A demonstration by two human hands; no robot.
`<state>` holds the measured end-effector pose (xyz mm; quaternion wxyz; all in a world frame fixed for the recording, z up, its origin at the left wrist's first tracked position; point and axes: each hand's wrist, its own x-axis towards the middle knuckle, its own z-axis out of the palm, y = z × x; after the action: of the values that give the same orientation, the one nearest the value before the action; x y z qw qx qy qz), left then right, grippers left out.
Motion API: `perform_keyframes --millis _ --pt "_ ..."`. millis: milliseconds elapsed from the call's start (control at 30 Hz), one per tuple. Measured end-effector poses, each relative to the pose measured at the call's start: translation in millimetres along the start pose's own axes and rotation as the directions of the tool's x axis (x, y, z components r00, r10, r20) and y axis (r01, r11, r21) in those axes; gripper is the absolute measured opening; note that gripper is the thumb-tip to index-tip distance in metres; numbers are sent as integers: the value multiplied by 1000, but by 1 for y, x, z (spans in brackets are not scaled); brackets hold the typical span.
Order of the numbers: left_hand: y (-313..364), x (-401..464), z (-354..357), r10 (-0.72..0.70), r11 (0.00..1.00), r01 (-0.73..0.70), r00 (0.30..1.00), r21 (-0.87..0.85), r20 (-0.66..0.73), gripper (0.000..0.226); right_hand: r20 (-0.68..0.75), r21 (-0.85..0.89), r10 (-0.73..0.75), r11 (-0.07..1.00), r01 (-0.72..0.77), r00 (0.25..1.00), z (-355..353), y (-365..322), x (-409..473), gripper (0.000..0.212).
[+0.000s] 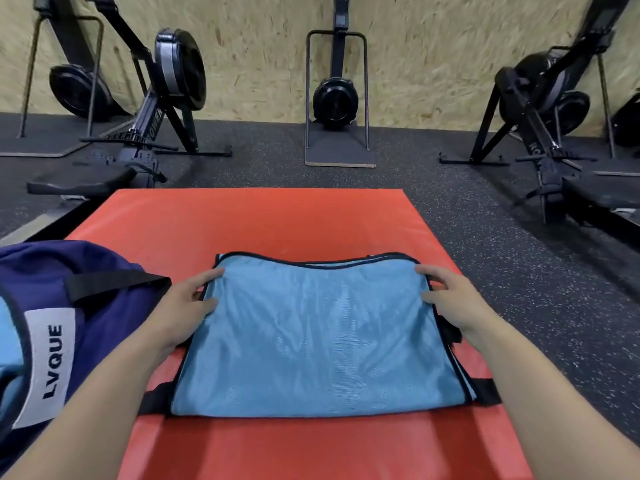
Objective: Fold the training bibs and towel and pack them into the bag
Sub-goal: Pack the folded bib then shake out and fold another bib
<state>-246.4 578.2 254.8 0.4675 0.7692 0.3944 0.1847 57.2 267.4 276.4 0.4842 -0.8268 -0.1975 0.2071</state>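
Note:
A light blue mesh training bib [318, 337] with black trim lies folded flat on the red mat [263, 220]. My left hand [188, 304] pinches the bib's upper left edge, thumb on top of the cloth. My right hand [450, 299] rests on the upper right edge with fingers spread over the trim. A navy bag [100, 306] with a black strap and a white LVQUE label sits at the left, touching the mat. Light blue cloth [8, 337] shows at the far left edge by the bag.
Black speckled rubber floor [519, 271] surrounds the mat. Rowing machines [166, 98] stand at the back left, [554, 109] the back right, and one upright [334, 95] against the chipboard wall. The near part of the mat is bare.

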Motion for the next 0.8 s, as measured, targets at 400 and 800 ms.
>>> perform_keyframes --millis 400,800 --pt "-9 -7 15 95 852 -85 995 516 9 62 113 -386 -107 911 143 988 11 18 1 72" --pt "-29 -121 -4 241 746 -211 970 632 39 63 28 -645 -138 754 123 990 -8 42 -93 60"
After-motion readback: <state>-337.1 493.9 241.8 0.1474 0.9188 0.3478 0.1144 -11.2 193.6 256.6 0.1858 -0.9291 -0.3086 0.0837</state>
